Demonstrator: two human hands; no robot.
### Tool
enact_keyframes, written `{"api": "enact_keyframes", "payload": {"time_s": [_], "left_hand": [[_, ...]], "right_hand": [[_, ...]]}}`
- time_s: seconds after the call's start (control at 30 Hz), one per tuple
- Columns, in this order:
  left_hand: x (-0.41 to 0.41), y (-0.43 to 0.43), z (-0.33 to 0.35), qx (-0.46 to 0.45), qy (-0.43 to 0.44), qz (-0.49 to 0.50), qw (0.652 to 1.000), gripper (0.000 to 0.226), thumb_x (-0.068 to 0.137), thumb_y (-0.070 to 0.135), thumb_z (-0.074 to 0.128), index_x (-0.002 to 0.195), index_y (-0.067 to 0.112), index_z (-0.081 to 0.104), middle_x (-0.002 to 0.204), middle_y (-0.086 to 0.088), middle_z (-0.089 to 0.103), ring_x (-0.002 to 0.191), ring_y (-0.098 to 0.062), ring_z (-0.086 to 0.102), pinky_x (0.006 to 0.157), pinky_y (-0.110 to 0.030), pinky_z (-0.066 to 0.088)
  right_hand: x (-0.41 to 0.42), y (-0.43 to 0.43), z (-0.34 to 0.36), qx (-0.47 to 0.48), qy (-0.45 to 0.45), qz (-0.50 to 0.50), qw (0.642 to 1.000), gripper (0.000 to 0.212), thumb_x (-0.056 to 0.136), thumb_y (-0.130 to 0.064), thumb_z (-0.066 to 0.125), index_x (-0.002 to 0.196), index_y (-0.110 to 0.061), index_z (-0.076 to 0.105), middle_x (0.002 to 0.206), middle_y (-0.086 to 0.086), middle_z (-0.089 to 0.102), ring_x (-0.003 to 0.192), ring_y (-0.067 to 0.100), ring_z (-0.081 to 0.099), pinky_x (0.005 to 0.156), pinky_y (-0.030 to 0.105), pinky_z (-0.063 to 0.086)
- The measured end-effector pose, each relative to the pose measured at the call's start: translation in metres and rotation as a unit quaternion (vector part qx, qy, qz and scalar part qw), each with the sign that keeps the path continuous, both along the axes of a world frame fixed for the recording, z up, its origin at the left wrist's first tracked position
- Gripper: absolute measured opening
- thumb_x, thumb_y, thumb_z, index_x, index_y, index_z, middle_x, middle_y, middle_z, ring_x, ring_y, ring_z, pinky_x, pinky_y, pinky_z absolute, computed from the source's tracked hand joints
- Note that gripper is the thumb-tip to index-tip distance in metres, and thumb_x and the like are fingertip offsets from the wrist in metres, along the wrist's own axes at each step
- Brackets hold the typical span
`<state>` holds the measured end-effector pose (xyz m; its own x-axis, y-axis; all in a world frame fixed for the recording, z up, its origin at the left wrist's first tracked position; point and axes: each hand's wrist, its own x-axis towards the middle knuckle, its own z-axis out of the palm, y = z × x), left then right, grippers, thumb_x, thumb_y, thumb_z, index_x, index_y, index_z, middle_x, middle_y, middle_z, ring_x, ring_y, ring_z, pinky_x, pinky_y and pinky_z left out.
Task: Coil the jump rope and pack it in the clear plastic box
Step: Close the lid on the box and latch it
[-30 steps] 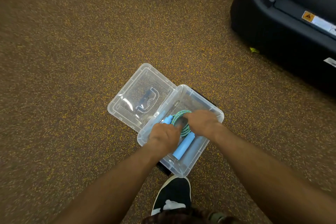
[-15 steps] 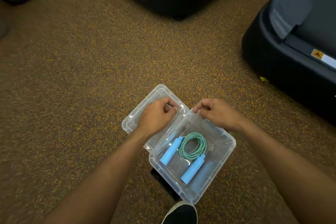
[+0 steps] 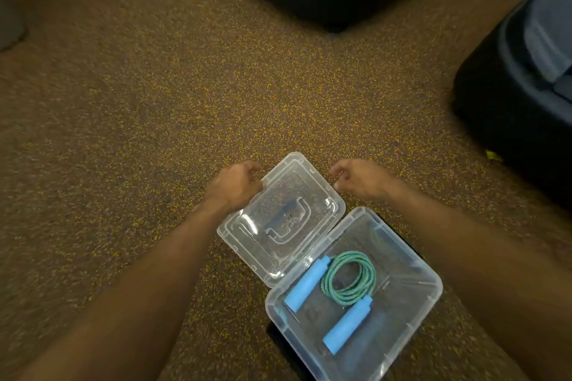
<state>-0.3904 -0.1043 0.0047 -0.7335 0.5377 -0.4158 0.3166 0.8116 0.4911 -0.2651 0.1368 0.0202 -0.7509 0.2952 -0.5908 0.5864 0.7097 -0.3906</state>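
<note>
Clear plastic box (image 3: 431, 283) at five o'clock already holds the coiled jump rope (image 3: 348, 280), so we judge closing comes next: our left hand (image 3: 233, 185) grips the lid (image 3: 247, 232) edge, right hand (image 3: 360, 178) loosely curled, empty.

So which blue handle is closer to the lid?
The upper-left blue handle, lying beside the open lid. The other handle lies nearer the box's bottom edge.

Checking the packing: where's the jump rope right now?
In the head view, the jump rope lies coiled inside the open box at lower right, its lid flipped open to the left.
</note>
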Motion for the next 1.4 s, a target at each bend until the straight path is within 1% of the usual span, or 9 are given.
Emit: {"api": "enact_keyframes", "payload": {"time_s": [0.17,0.27,0.33,0.63,0.9,1.0,1.13,1.3,1.4], "left_hand": [[0.001,-0.008,-0.015,0.026,-0.105,0.048,0.993,0.046,0.09,0.035,0.07,0.132,0.021,0.059,0.122,-0.002,0.069,0.103,-0.022,0.068,0.096,-0.05,0.053],[-0.003,-0.009,-0.022,0.06,-0.125,0.08,0.987,0.009,0.091,0.026,0.07,0.099,0.025,0.069,0.097,0.001,0.073,0.087,-0.019,0.07,0.086,-0.048,0.057],[-0.002,-0.008,-0.021,0.089,-0.148,0.106,0.979,0.007,0.091,0.021,0.07,0.085,0.024,0.069,0.089,0.002,0.072,0.083,-0.018,0.068,0.084,-0.045,0.057],[0.009,0.01,0.003,0.17,-0.276,0.163,0.932,0.026,0.094,0.032,0.062,0.104,0.009,0.071,0.12,-0.013,0.068,0.114,-0.03,0.062,0.106,-0.056,0.043],[0.008,0.017,0.037,0.183,-0.311,0.165,0.918,0.03,0.096,0.026,0.06,0.113,0.003,0.067,0.133,-0.013,0.061,0.129,-0.028,0.051,0.115,-0.049,0.033],[0.01,0.019,0.054,0.186,-0.308,0.165,0.918,0.029,0.09,0.032,0.067,0.104,0.008,0.073,0.123,-0.015,0.067,0.123,-0.034,0.058,0.111,-0.054,0.039],[0.013,0.02,0.078,0.184,-0.331,0.149,0.914,0.04,0.073,0.042,0.077,0.1,0.012,0.076,0.13,-0.019,0.064,0.126,-0.039,0.056,0.109,-0.06,0.039],[0.025,0.024,0.112,0.162,-0.346,0.135,0.914,0.027,0.087,0.028,0.073,0.1,0.005,0.075,0.103,-0.017,0.076,0.086,-0.029,0.074,0.079,-0.044,0.059],[0.039,0.025,0.123,0.158,-0.346,0.113,0.918,0.027,0.083,0.028,0.076,0.098,0.007,0.076,0.094,-0.01,0.078,0.08,-0.024,0.074,0.07,-0.038,0.059]], "right_hand": [[-0.02,-0.001,-0.035,0.029,-0.021,0.023,0.999,0.055,0.092,-0.028,0.067,0.144,-0.024,0.049,0.138,0.003,0.061,0.122,0.024,0.059,0.102,0.037,0.045],[-0.026,-0.002,-0.05,0.03,-0.005,0.042,0.999,0.039,0.095,-0.031,0.062,0.134,-0.027,0.059,0.129,-0.003,0.065,0.113,0.022,0.062,0.094,0.034,0.047],[-0.027,-0.001,-0.054,0.031,0.005,0.046,0.998,0.024,0.096,-0.033,0.06,0.119,-0.028,0.065,0.12,-0.002,0.068,0.104,0.021,0.062,0.086,0.031,0.047],[-0.013,0.011,-0.054,0.04,0.03,0.018,0.999,0.006,0.095,-0.034,0.062,0.09,-0.031,0.064,0.1,-0.002,0.07,0.093,0.019,0.064,0.086,0.035,0.053],[0.003,0.017,-0.029,-0.055,0.096,-0.071,0.991,0.014,0.093,-0.029,0.066,0.103,-0.024,0.074,0.103,-0.005,0.074,0.096,0.017,0.068,0.091,0.041,0.055],[0.01,0.019,-0.016,-0.099,0.134,-0.114,0.979,0.015,0.092,-0.022,0.069,0.105,-0.02,0.076,0.09,-0.008,0.072,0.083,0.009,0.065,0.079,0.028,0.051],[0.02,0.021,0.0,-0.147,0.164,-0.158,0.963,0.01,0.089,-0.022,0.072,0.095,-0.028,0.076,0.092,-0.007,0.074,0.09,0.013,0.068,0.082,0.033,0.054],[0.033,0.017,0.025,-0.152,0.152,-0.169,0.962,0.013,0.089,-0.024,0.072,0.101,-0.027,0.076,0.097,-0.007,0.076,0.094,0.017,0.071,0.091,0.041,0.058],[0.042,0.016,0.033,-0.171,0.154,-0.169,0.958,0.012,0.089,-0.022,0.072,0.098,-0.027,0.076,0.098,-0.007,0.077,0.096,0.017,0.072,0.094,0.046,0.056]]}}
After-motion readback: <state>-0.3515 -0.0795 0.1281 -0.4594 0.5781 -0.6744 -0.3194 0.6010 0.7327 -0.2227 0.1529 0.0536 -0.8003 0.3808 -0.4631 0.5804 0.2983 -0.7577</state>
